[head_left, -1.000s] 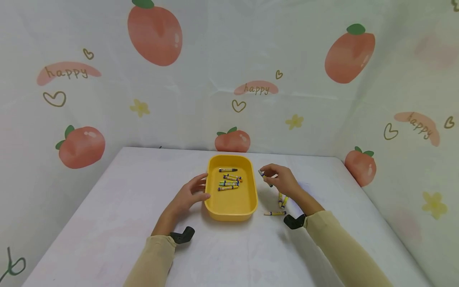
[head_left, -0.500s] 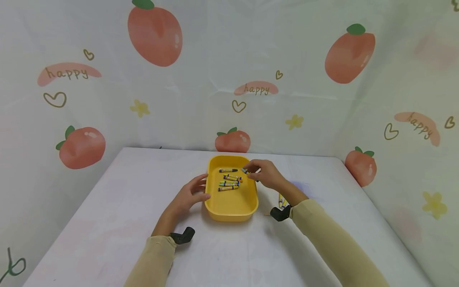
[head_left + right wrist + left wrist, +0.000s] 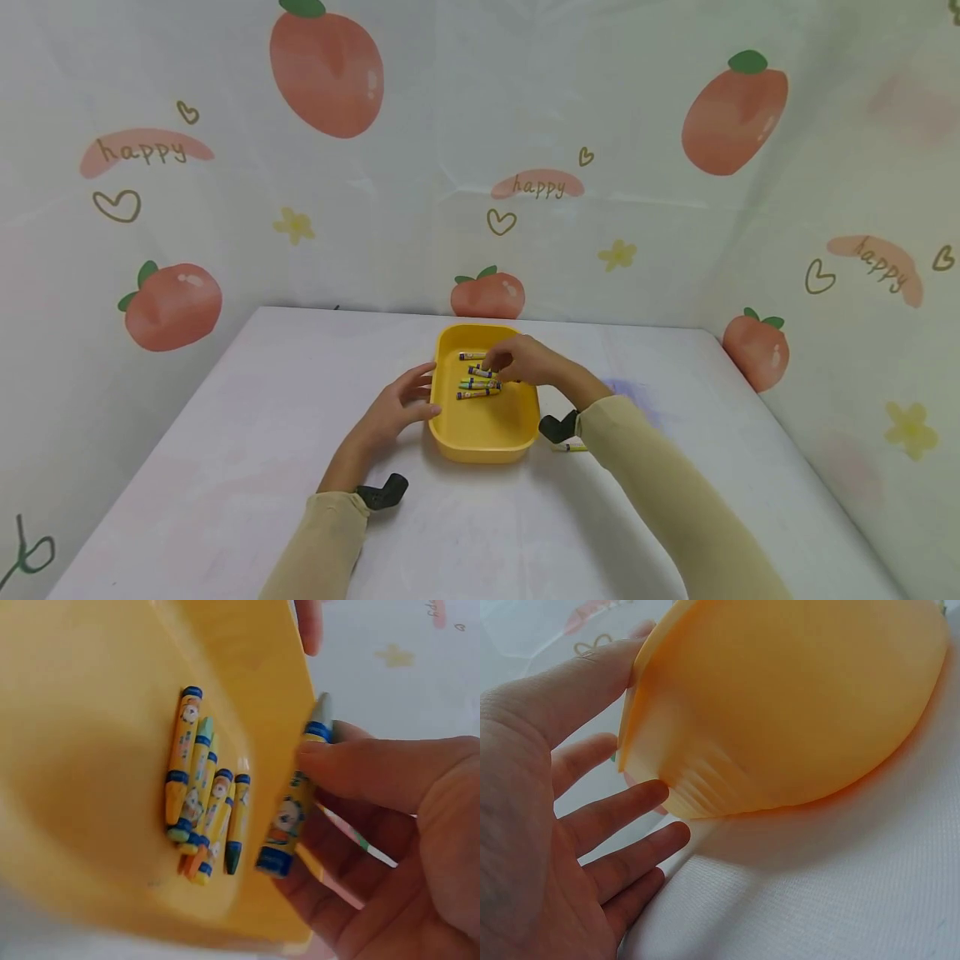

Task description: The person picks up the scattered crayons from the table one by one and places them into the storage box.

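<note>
A yellow plastic tray (image 3: pixel 480 429) stands on the table, several crayons (image 3: pixel 182 742) in yellow wrappers with blue bands lying together on its floor. My right hand (image 3: pixel 527 362) is over the tray and pinches a grey-tipped crayon (image 3: pixel 289 806) between thumb and fingers, above the others. In the head view that crayon is mostly hidden by the hand. My left hand (image 3: pixel 392 410) is at the tray's left side, fingers spread and nearly straight. Its thumb lies at the rim in the left wrist view, fingertips close against the outer wall.
Another crayon (image 3: pixel 570 448) lies on the white tabletop (image 3: pixel 450 533) to the right of the tray, partly behind the right wrist camera (image 3: pixel 558 428). A purple smudge (image 3: pixel 633 398) marks the cloth beyond the right forearm. A printed cloth backdrop (image 3: pixel 405 250) rises behind the table.
My right hand has carried the crayon leftward from beside the tray, across its right rim, to above the crayons inside. The left hand and the tray have stayed put.
</note>
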`<action>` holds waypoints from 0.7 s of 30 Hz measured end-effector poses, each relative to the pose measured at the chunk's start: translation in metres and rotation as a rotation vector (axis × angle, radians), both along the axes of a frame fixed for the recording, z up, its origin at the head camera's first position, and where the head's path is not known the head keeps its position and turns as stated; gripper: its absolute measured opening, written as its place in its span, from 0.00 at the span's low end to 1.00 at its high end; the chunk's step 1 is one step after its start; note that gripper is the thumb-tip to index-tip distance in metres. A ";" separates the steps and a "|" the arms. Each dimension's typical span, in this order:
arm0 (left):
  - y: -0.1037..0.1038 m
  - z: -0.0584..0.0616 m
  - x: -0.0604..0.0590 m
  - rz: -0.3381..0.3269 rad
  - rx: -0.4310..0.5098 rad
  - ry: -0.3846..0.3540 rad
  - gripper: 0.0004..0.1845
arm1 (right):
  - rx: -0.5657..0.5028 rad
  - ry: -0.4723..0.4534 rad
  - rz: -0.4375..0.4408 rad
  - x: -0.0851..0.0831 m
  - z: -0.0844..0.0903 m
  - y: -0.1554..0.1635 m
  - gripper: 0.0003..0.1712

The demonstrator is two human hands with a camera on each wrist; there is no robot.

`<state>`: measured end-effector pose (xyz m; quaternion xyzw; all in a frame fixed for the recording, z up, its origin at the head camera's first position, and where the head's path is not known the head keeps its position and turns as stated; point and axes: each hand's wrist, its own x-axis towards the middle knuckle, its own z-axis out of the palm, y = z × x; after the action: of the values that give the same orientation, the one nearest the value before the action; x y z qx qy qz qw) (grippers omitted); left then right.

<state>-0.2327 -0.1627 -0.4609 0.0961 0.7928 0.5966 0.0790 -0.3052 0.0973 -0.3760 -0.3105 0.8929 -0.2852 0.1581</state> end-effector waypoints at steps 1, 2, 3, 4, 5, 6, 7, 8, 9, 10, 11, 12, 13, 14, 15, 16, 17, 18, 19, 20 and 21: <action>0.000 0.000 0.000 -0.004 0.002 0.002 0.39 | 0.009 -0.019 0.009 -0.001 0.000 -0.002 0.12; 0.000 0.000 0.000 -0.006 0.005 0.003 0.39 | 0.017 -0.037 0.019 -0.002 0.000 -0.005 0.12; 0.000 0.000 0.000 -0.006 0.006 0.003 0.39 | 0.027 -0.052 0.029 -0.002 0.000 -0.007 0.12; 0.000 0.000 0.000 -0.005 0.006 0.001 0.39 | 0.036 -0.069 0.034 -0.003 0.001 -0.010 0.12; 0.000 0.000 0.000 -0.005 0.006 0.000 0.39 | 0.047 -0.079 0.041 -0.003 0.001 -0.012 0.12; 0.000 0.001 0.000 -0.005 0.008 -0.003 0.39 | 0.058 -0.090 0.044 -0.004 0.001 -0.013 0.12; 0.001 0.001 0.001 -0.002 0.006 -0.007 0.39 | 0.071 -0.097 0.045 -0.005 0.001 -0.015 0.12; 0.001 0.002 0.001 0.002 0.000 -0.011 0.39 | 0.083 -0.096 0.048 -0.006 0.000 -0.016 0.12; 0.001 0.002 0.001 0.002 0.000 -0.010 0.39 | 0.096 -0.096 0.049 -0.007 0.000 -0.018 0.11; 0.001 0.002 0.001 0.001 0.000 -0.010 0.39 | 0.106 -0.101 0.046 -0.008 -0.001 -0.019 0.11; 0.001 0.002 0.001 -0.001 0.000 -0.009 0.39 | 0.114 -0.104 0.044 -0.009 -0.002 -0.020 0.11; 0.000 0.001 0.000 -0.003 -0.002 -0.007 0.39 | 0.121 -0.111 0.040 -0.010 -0.004 -0.020 0.11; 0.000 0.001 0.000 -0.005 -0.004 -0.003 0.39 | 0.124 -0.116 0.038 -0.011 -0.005 -0.021 0.12; 0.000 0.000 0.000 -0.008 -0.003 0.002 0.39 | 0.127 -0.124 0.035 -0.011 -0.006 -0.022 0.12; -0.001 0.000 -0.001 -0.012 0.003 0.006 0.39 | 0.129 -0.134 0.031 -0.011 -0.006 -0.023 0.12; -0.001 0.000 -0.001 -0.013 0.002 0.007 0.39 | 0.131 -0.141 0.028 -0.011 -0.007 -0.023 0.12; -0.001 0.000 -0.001 -0.014 0.001 0.009 0.39 | 0.132 -0.144 0.026 -0.011 -0.008 -0.024 0.11; -0.001 0.000 -0.001 -0.013 -0.001 0.009 0.39 | 0.132 -0.147 0.027 -0.011 -0.009 -0.024 0.11; -0.001 0.000 -0.001 -0.012 -0.002 0.009 0.39 | 0.132 -0.149 0.028 -0.011 -0.009 -0.025 0.11; -0.001 0.000 -0.001 -0.011 -0.005 0.008 0.39 | 0.133 -0.150 0.027 -0.011 -0.010 -0.026 0.10; -0.001 0.000 0.000 -0.010 -0.008 0.006 0.39 | 0.133 -0.149 0.025 -0.010 -0.010 -0.026 0.10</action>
<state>-0.2331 -0.1635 -0.4610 0.1017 0.7948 0.5929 0.0798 -0.3157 0.0708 -0.3859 -0.2885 0.8916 -0.2456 0.2478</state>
